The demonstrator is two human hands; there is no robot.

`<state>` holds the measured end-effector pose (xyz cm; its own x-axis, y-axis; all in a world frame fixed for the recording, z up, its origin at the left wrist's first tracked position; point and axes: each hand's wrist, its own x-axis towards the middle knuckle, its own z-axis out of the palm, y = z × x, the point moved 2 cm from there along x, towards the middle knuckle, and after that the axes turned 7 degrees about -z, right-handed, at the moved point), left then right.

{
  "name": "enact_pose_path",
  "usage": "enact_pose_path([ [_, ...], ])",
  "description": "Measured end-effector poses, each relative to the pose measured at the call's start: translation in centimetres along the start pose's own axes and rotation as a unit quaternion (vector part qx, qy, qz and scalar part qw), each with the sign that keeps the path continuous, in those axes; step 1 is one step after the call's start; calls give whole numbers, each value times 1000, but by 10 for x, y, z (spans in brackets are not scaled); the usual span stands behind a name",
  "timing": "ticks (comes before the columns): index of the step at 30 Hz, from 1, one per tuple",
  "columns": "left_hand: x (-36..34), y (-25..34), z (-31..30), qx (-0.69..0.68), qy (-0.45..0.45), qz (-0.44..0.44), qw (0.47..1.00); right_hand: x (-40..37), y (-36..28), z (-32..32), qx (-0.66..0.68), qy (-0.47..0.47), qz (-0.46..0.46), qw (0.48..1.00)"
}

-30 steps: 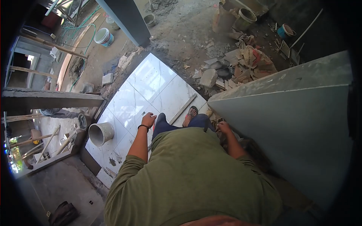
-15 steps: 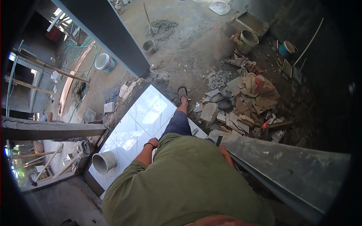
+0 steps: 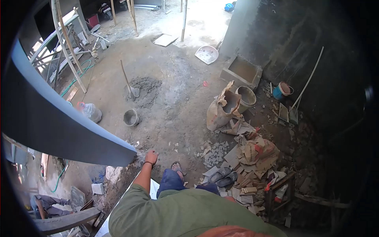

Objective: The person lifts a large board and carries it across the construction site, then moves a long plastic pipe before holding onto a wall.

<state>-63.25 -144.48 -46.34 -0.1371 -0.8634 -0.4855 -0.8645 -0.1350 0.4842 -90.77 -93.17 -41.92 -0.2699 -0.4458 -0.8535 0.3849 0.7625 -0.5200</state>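
Note:
My left hand [image 3: 151, 156], with a dark band at its wrist, is held out in front of me beside the foot of the grey pillar [image 3: 75, 130]. Its fingers look loosely bent and a little apart, and I make out nothing in them. My right hand is out of view. Below, a sandalled foot [image 3: 178, 169] stands on the dirt floor. Part of the white tiled surface [image 3: 154, 189] shows under my left arm. Nearest ahead of the hand is a small grey bucket [image 3: 131, 117].
A shovel [image 3: 133, 91] stands in a mortar heap [image 3: 148, 89] ahead. To the right are an opened paper sack [image 3: 221, 112], a bucket [image 3: 246, 96], broken tile pieces [image 3: 215, 154] and dark shoes [image 3: 223, 177]. Another person [image 3: 47, 205] is at lower left.
I have moved forward, so less of the white tiles shows and the floor ahead is nearer. My left arm has swung out forward. The right arm has left the view.

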Motion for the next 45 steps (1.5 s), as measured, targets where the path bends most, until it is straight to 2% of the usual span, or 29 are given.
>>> enact_pose_path([
  [2,17,80,-56,-126,6,52,991,36,-55,3,14,-1,32,999],
  [4,29,108,-63,-217,-7,74,973,48,-125,21,-47,21,52,997],
  [6,35,117,-61,-293,-22,84,952,100,-154,23,-53,-16,-32,998],
  [7,35,112,-55,-269,-33,70,960,93,-204,34,-72,-41,-107,991],
  [8,29,99,-46,-243,-45,57,967,127,-213,31,-96,-32,-119,988],
  [9,20,85,-39,-180,-64,36,981,152,-227,29,-179,-32,-137,974],
  [10,10,66,-30,-116,-82,16,990,175,-246,26,-261,-31,-155,952],
  [12,-8,5,-9,-38,-169,-24,985,214,-289,29,-433,-70,-200,876],
  [13,-7,-41,8,41,-263,-65,962,228,-309,30,-425,-74,-169,886],
  [14,-24,-60,-3,64,-286,-146,945,243,-332,34,-415,-78,-138,896],
  [15,-32,-100,2,127,-251,-226,933,256,-355,38,-404,-81,-110,904],
  [17,-65,-126,-26,38,-120,-324,938,287,-404,41,-447,-80,-139,880],
  [18,-84,-118,-41,-157,-26,-423,892,301,-427,41,-467,-79,-153,867],
  [19,-91,-146,-27,-361,64,-439,820,318,-450,41,-501,-84,-180,842],
  [20,-95,-121,-46,-361,64,-480,797,337,-473,39,-535,-89,-206,815],
  [21,-93,-138,-33,-383,41,-547,743,353,-494,37,-566,-94,-230,786],
  [23,-64,-119,-18,-351,55,-502,788,370,-542,34,-581,-88,-269,763],
  [25,-6,-84,-2,-279,-17,-489,827,390,-587,36,-578,-60,-290,760],
  [26,29,-53,-4,-104,-32,-332,937,406,-604,35,-571,-35,-290,767],
  [27,60,-16,-7,73,-45,-153,984,417,-616,31,-567,-10,-289,772],
  [29,118,11,-4,-91,64,-229,967,426,-641,33,-532,12,-282,798],
  [32,121,89,-83,-8,82,-199,977,443,-666,41,-502,22,-273,820],
  [33,132,83,-91,-137,60,-280,948,444,-666,46,-496,19,-266,826],
  [35,148,59,-104,-379,9,-422,823,448,-660,55,-499,26,-264,825],
  [36,157,52,-112,-341,25,-408,847,449,-660,59,-500,33,-266,823],
  [39,216,-37,-87,-200,53,-303,930,435,-654,77,-542,14,-221,811],
  [40,229,-43,-88,-192,55,-269,942,430,-652,83,-571,-4,-222,790],
  [42,240,-26,-106,-240,19,-264,934,422,-647,97,-628,-42,-223,744],
  [45,235,19,-146,-290,12,-262,920,425,-642,116,-625,-23,-180,759],
])
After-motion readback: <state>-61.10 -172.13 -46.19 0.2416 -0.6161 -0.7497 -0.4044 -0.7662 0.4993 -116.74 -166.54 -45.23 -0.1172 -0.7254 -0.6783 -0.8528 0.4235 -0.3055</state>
